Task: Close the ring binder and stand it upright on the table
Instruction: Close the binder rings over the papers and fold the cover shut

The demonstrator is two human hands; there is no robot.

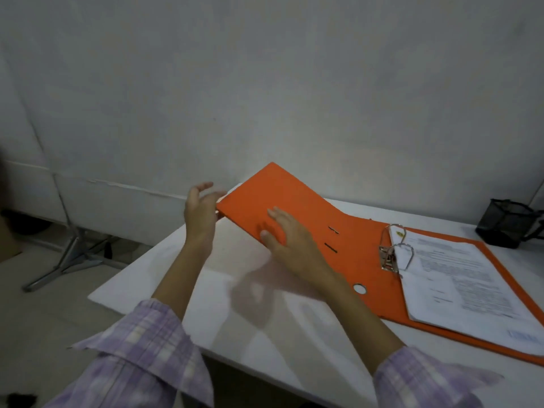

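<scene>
Fingers [275, 214] of right hand [290, 241] spread flat on raised orange cover of ring binder [357, 248]; left hand [200, 214] loosely open beside cover edge. Lying open on white tabletop [223, 293], metal rings [396, 250] unclasped, printed papers [462, 278] inside.

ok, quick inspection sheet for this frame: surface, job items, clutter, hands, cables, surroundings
Surface: white table, bare in front of the person.
Job's things: orange ring binder open; left cover raised off the table; paper stack on the right half, by the metal rings.
Clutter: black mesh pen holder at the far right.
Hands: left hand open at the raised cover's far edge; right hand flat against the cover's face. Neither grips visibly.
Cables: nothing seen.
Surroundings: white wall; metal stand legs on the floor at left.
</scene>
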